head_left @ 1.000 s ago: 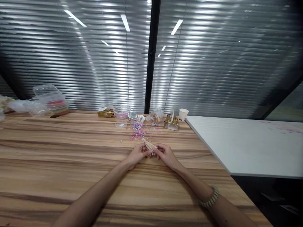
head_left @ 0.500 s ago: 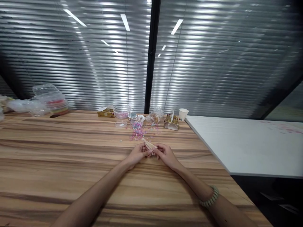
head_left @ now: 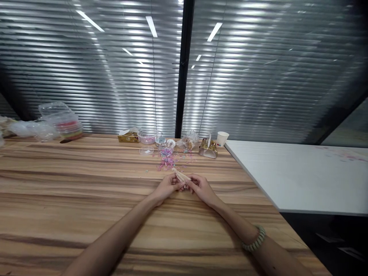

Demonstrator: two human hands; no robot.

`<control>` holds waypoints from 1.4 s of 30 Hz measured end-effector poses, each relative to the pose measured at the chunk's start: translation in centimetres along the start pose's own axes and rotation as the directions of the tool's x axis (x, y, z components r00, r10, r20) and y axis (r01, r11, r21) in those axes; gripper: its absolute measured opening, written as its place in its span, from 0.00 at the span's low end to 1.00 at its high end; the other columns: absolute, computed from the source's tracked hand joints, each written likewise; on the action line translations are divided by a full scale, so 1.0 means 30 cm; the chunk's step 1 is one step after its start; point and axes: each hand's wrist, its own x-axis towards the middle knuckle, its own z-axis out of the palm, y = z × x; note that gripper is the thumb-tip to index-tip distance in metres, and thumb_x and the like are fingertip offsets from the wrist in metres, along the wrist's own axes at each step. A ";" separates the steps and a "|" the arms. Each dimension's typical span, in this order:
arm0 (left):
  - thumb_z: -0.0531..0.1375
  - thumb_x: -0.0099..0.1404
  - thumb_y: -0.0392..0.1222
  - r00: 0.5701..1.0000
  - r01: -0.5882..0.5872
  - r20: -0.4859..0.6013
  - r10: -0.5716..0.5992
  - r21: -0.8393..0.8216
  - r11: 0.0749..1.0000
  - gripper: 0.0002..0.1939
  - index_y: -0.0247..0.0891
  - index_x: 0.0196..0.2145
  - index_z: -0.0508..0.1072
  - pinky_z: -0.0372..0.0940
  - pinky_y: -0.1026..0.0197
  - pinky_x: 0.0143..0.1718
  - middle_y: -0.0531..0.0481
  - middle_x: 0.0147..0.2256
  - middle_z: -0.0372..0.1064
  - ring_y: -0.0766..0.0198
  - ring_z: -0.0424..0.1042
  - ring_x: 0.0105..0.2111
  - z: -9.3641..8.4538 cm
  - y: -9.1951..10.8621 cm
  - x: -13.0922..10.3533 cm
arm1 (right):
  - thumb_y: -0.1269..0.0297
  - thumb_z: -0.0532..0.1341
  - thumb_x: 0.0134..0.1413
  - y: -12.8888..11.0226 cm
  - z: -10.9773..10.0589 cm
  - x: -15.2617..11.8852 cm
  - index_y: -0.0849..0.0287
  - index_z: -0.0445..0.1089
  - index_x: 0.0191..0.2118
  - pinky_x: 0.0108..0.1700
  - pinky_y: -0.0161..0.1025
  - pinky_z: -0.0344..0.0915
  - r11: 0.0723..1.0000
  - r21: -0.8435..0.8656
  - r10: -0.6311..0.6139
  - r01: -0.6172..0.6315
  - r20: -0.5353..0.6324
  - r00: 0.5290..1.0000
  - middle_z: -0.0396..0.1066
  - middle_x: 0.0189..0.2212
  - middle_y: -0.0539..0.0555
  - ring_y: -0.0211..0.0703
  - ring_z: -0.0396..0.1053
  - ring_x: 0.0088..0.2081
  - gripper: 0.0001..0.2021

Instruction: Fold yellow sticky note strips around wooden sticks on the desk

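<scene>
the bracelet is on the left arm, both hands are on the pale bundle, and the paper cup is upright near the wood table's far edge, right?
Not quite: the head view shows the bracelet on the right arm. The rest holds: both hands are on the pale bundle, and the paper cup is upright.

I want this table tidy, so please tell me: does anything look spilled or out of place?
Yes: small pink and purple pieces lie scattered on the brown wooden table, toward its far edge, outside any container, so they look spilled.
</scene>
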 end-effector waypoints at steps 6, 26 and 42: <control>0.63 0.51 0.44 1.000 0.005 0.009 -0.005 0.000 1.000 0.15 0.31 0.34 0.71 0.59 0.64 0.31 0.46 0.29 0.70 0.66 0.65 0.28 0.002 0.003 -0.001 | 0.52 0.54 0.52 -0.001 0.000 -0.001 0.64 0.68 0.34 0.22 0.30 0.58 1.000 -0.012 -0.004 0.005 0.012 1.000 0.67 0.23 0.51 0.32 0.59 0.20 0.17; 0.64 0.50 0.44 1.000 0.015 0.005 -0.015 -0.002 1.000 0.15 0.30 0.33 0.71 0.58 0.65 0.30 0.46 0.29 0.70 0.66 0.65 0.27 0.010 0.017 -0.004 | 0.52 0.54 0.52 0.003 0.001 -0.002 0.63 0.67 0.33 0.22 0.30 0.57 1.000 -0.003 0.004 -0.004 0.015 1.000 0.64 0.21 0.49 0.32 0.58 0.20 0.17; 0.63 0.51 0.43 1.000 0.017 0.002 -0.017 0.019 1.000 0.14 0.30 0.33 0.71 0.58 0.64 0.31 0.45 0.29 0.70 0.65 0.66 0.29 0.004 0.004 -0.004 | 0.52 0.54 0.52 0.009 0.002 -0.002 0.63 0.67 0.33 0.22 0.31 0.57 1.000 0.010 0.022 -0.022 0.025 0.999 0.63 0.21 0.49 0.32 0.59 0.20 0.16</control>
